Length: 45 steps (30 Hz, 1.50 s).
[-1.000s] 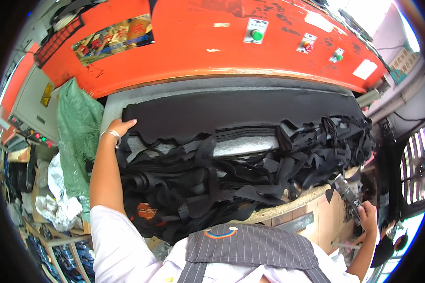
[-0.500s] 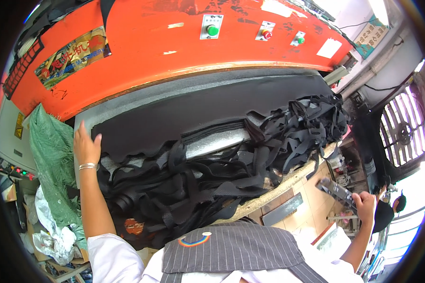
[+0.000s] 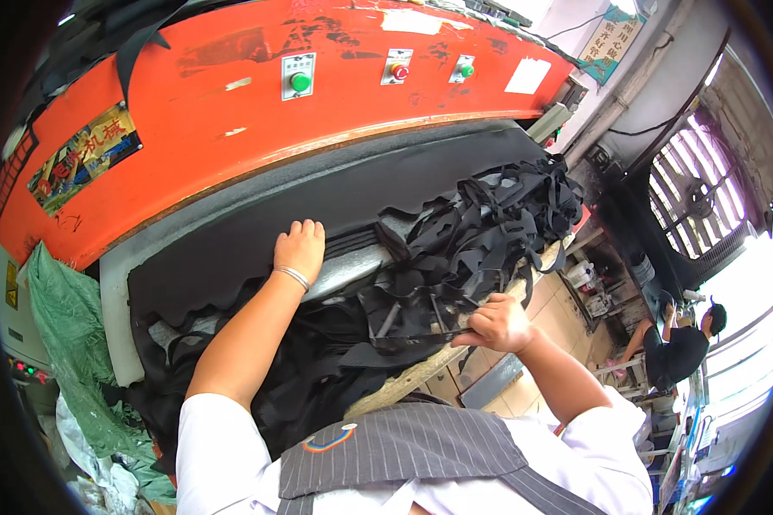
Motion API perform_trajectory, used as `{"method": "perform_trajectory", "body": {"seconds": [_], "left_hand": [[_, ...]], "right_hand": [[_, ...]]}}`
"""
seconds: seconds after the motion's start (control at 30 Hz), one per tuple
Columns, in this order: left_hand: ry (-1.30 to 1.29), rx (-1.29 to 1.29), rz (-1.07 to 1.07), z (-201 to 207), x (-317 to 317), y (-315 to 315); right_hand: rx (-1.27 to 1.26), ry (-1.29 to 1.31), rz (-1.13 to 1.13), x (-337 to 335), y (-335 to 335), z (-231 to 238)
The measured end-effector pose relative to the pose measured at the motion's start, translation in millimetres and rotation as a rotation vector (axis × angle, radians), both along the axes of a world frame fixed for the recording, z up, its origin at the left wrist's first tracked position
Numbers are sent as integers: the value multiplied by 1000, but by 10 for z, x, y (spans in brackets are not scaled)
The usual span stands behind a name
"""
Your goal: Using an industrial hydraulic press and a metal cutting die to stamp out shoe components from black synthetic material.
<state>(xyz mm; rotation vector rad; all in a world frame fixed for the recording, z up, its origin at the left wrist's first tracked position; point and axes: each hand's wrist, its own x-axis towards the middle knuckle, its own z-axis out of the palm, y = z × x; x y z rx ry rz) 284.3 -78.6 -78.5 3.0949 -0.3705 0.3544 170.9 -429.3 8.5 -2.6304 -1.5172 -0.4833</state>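
Observation:
My left hand (image 3: 300, 252) rests on the front part of a black foam-like sheet (image 3: 232, 219), its fingers stretched forward. Right beside it lies a short stack of narrow black strips (image 3: 352, 243). My right hand (image 3: 500, 324) is closed on the end of a dark metal cutting die (image 3: 416, 319), an open frame with crossbars. The die hangs low over a tangle of black offcuts (image 3: 318, 352), and I cannot tell whether it touches them. Between the strips and the offcuts a bare patch of the pale grey bed (image 3: 356, 266) shows.
An orange press (image 3: 258, 120) with green and red buttons spans the back. Green woven sacking (image 3: 73, 318) hangs at the left. More offcuts (image 3: 515, 215) pile up at the right end. A person (image 3: 683, 343) sits far right, near a large fan (image 3: 700, 202).
My left hand has moved right, from the sheet's left edge to beside the strips. My right hand has brought the cutting die in from the far right, over the offcuts. The view has shifted.

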Motion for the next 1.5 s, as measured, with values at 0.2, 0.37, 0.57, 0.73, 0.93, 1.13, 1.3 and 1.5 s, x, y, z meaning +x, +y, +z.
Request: {"method": "perform_trajectory", "body": {"seconds": [0.2,0.37,0.57,0.73,0.93,1.13,1.3,1.5], "left_hand": [[22,162,131,-166,111,-46],[-46,187,128,-268,21,-115],[73,254,287,-115,-33,-154],[301,-238,115,543,-345,-936],[700,-441,-91,1102,-1077,-1830],[614,-945,-26,924,-1184,-1915],[353,-1657,140,548,-1527,-1901],[-135,-1037,733,935,-1994,-2020]], "right_hand": [[27,201,99,165,-271,-596],[46,334,221,321,-438,-650],[-28,465,500,677,-343,-914],[-55,711,526,1070,-401,-450],[-271,737,803,1627,-314,379],[-462,581,1001,1740,-17,915],[291,-27,630,2827,462,1963],[335,-20,-431,5149,566,2921]]}}
